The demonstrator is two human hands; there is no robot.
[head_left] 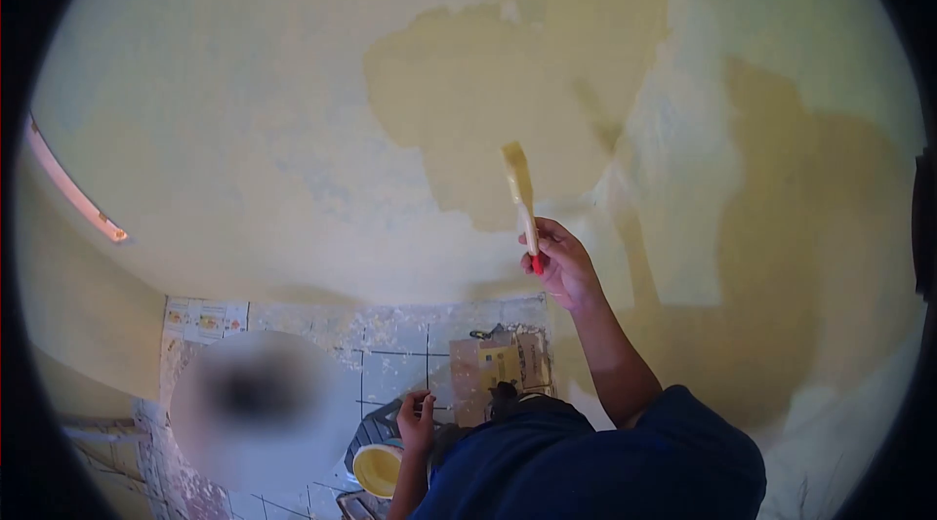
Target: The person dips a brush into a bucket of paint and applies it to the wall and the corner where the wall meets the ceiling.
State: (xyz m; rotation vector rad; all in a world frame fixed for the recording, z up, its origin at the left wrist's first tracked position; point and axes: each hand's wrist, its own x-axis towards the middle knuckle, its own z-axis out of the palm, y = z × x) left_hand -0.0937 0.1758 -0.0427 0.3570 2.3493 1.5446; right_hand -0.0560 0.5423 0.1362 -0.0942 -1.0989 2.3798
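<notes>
My right hand [563, 264] is raised in front of the wall, its fingers closed round the handle of a paintbrush [518, 177]. The brush points upward, with yellowish paint on its bristles and red at the handle's end. Behind its bristles lies a darker yellow patch [468, 100] on the pale wall [244, 110]. Lower down, my left hand [417, 418] is held near my body, fingers loosely bent and a little apart, with nothing visible in them. Just below it in view is a yellow bucket [377, 470], next to a dark grey ribbed object [376, 424].
Flattened cardboard [478, 369] lies at the foot of the wall on the tiled floor [390, 374], which is spotted with debris. A blurred round pale area [264, 408] covers the lower left. A pinkish strip [73, 179] runs along the left wall. Shadows fall on the right.
</notes>
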